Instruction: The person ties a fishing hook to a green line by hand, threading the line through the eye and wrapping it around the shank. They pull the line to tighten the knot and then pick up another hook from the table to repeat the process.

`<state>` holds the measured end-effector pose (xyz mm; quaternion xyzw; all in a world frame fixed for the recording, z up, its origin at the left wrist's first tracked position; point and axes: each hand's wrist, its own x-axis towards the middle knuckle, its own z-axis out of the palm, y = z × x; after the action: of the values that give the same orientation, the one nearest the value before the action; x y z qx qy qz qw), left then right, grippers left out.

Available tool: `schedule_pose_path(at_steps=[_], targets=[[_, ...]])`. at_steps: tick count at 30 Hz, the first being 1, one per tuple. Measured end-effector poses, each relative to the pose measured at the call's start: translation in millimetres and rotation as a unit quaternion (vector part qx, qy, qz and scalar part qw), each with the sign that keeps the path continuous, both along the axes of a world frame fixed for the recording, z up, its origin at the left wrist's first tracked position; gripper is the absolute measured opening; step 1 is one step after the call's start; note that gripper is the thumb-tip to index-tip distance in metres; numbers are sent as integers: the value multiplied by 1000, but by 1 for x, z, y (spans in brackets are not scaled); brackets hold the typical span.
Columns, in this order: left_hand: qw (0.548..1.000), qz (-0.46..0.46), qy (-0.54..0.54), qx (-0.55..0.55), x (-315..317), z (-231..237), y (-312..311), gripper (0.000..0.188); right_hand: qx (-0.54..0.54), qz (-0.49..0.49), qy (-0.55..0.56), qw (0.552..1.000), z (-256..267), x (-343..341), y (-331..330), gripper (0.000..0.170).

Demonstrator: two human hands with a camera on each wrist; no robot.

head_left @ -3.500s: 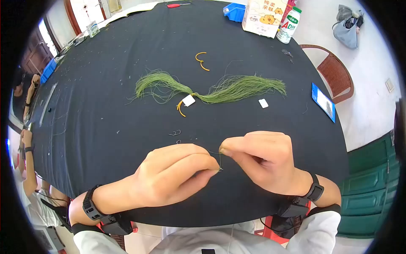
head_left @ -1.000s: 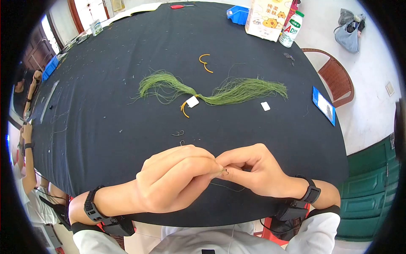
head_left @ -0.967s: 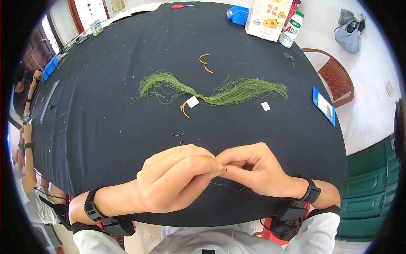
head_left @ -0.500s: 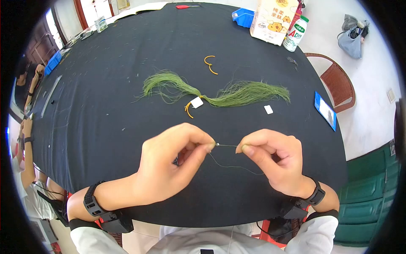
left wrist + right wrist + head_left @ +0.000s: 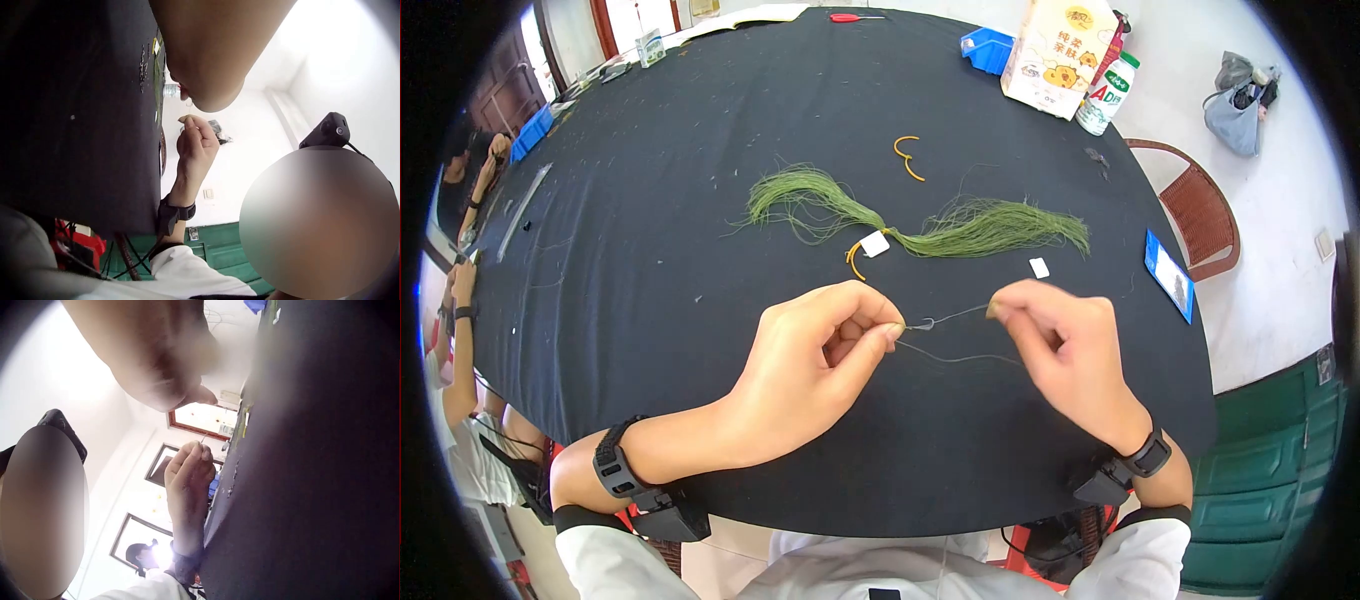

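My left hand (image 5: 815, 350) pinches a small fish hook (image 5: 924, 324) between thumb and forefinger, its bend sticking out to the right. From the hook a thin fishing line (image 5: 962, 315) runs to my right hand (image 5: 1065, 350), which pinches it between thumb and fingertips. A second stretch of line sags below, from the left fingertips toward the right hand. Beyond both hands lies a green bundle of line strands (image 5: 990, 227), tied in the middle with a white tag (image 5: 874, 243) beside the tie. In the left wrist view, the right hand (image 5: 197, 140) appears with fingertips together.
Yellow curved pieces (image 5: 908, 158) and another white tag (image 5: 1040, 267) lie on the dark tablecloth (image 5: 920, 450). A blue packet (image 5: 1169, 277) is at the right edge. At the back stand a blue bin (image 5: 987, 50), a paper pack (image 5: 1055, 60) and a bottle (image 5: 1108, 95).
The hands, close together a second ago, have moved apart and forward. The right hand has gone farther right, and the line now stretches from the hook, which shows more clearly.
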<state>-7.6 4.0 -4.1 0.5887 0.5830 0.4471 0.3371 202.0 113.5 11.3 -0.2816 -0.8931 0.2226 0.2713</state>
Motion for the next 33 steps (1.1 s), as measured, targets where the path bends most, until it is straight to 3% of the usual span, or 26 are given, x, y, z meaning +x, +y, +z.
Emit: schedule_pose_path(at_steps=[4,8,12,27,33], targets=[[1000,0,23,0,1,1,0,6,-142,-42,113,983,-3,-3,9,7],[995,-21,78,59,3,2,-2,6,-165,35,173,970,-3,-7,-3,12],[993,-32,82,82,3,-2,-1,7,-72,120,109,984,-5,-8,-9,11],[991,-42,85,90,3,-1,0,9,158,157,3,975,-13,-7,-4,19],[990,-51,90,96,4,-3,0,8,183,151,-33,971,-8,-6,-9,21]])
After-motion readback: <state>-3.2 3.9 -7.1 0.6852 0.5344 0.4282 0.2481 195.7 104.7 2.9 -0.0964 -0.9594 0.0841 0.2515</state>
